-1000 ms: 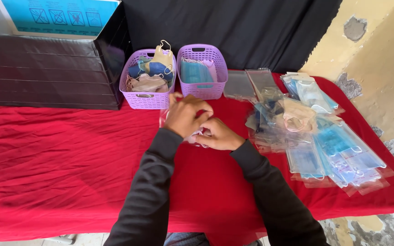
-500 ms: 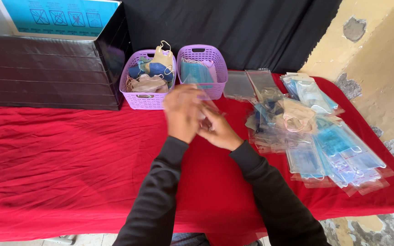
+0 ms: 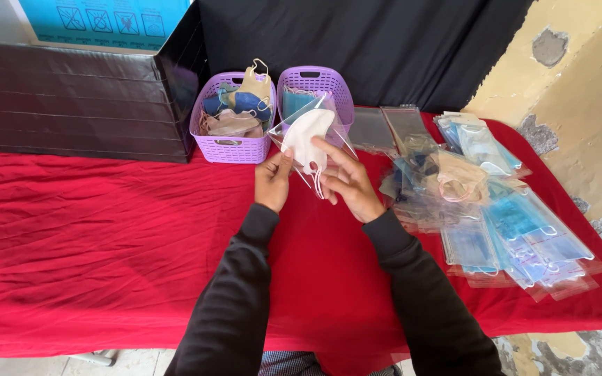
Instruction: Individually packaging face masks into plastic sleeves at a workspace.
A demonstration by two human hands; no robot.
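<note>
Where the hands were pressed together a second ago, they now stand apart, raised toward the baskets. Left hand: fingers closed on the lower left edge of a clear plastic sleeve. Right hand: fingers spread, lightly gripping the sleeve's right side. Contents: one white face mask, now visible inside the sleeve, ear loops hanging below. Behind: two purple baskets, one holding assorted masks. Surface: red cloth, wrinkled. Right side: pile of bagged masks, mostly blue. Left rear: black box. Backdrop: black curtain; worn yellow wall.
</note>
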